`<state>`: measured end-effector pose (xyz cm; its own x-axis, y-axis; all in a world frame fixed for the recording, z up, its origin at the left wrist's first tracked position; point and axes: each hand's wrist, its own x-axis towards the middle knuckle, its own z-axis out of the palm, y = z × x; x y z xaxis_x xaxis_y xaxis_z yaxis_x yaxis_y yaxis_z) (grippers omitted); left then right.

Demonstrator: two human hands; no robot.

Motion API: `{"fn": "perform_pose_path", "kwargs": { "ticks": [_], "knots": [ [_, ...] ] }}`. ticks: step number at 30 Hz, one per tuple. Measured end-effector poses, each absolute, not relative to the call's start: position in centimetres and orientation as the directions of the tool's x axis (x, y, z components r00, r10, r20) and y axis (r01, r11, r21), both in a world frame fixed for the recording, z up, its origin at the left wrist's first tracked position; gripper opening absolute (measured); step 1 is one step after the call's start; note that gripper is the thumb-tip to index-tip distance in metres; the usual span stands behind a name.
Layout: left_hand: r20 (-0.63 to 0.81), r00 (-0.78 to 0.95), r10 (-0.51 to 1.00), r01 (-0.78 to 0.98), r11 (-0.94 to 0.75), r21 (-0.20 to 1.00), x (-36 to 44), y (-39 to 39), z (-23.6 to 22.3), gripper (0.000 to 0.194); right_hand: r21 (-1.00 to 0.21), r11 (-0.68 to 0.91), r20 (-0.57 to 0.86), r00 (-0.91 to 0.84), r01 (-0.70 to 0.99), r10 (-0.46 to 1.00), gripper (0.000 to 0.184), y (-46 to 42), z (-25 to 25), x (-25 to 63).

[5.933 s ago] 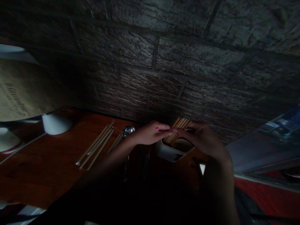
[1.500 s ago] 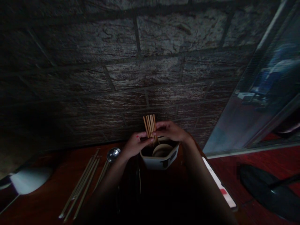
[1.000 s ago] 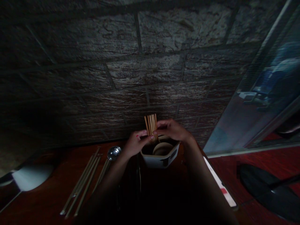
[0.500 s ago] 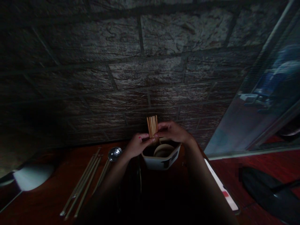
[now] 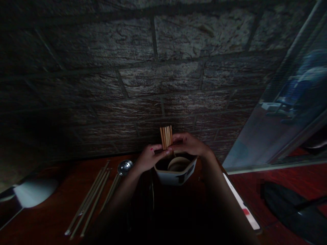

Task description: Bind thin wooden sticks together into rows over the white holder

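Observation:
A row of several light wooden chopsticks stands upright, side by side, over the far part of a white container with a dark pattern. My left hand pinches the bundle from the left, its thumb across the front. From the right, my right hand closes its fingers on the same chopsticks. Their lower ends go down toward the container and are hard to see in the dark. A round, pale bowl-like piece sits inside the container.
Left of my arm lie a shiny metal strainer ladle and several long thin sticks on the brown table. A white object stands far left. A lit phone lies right. Behind is a brick wall.
Almost nothing differs. Both hands keep hold of the chopsticks in the same place, and the chopstick tops look slightly more spread apart.

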<state>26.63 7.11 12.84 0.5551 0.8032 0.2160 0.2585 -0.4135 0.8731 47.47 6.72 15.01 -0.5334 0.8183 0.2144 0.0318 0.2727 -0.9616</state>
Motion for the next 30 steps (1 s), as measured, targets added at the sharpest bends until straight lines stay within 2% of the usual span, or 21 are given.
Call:
{"fn": "perform_pose_path", "kwargs": {
  "ticks": [5,8,12,24,30],
  "knots": [
    [0.252,0.528,0.811,0.206,-0.411,0.888,26.2,7.0,13.4,0.035,-0.95,0.306,0.239,-0.499,0.056,0.833,0.019,6.7,15.2,47.7],
    [0.301,0.451,0.84,0.132,-0.396,0.909,26.1,6.8,13.7,0.042,-0.953,0.299,0.245,-0.469,0.043,0.848,0.022,6.8,15.1,48.0],
    [0.349,0.369,0.862,0.126,-0.418,0.9,26.6,6.5,14.3,0.047,-0.954,0.298,0.255,-0.43,0.034,0.866,0.024,7.0,14.9,48.2],
    [0.382,0.412,0.828,0.143,-0.472,0.87,27.2,6.4,15.7,0.038,-0.961,0.278,0.247,-0.465,-0.003,0.85,0.025,6.8,15.2,48.1],
    [0.416,0.369,0.831,0.162,-0.498,0.852,27.1,6.5,15.9,0.039,-0.953,0.295,0.234,-0.461,0.064,0.856,0.026,6.6,15.5,48.0]
  ]
}}
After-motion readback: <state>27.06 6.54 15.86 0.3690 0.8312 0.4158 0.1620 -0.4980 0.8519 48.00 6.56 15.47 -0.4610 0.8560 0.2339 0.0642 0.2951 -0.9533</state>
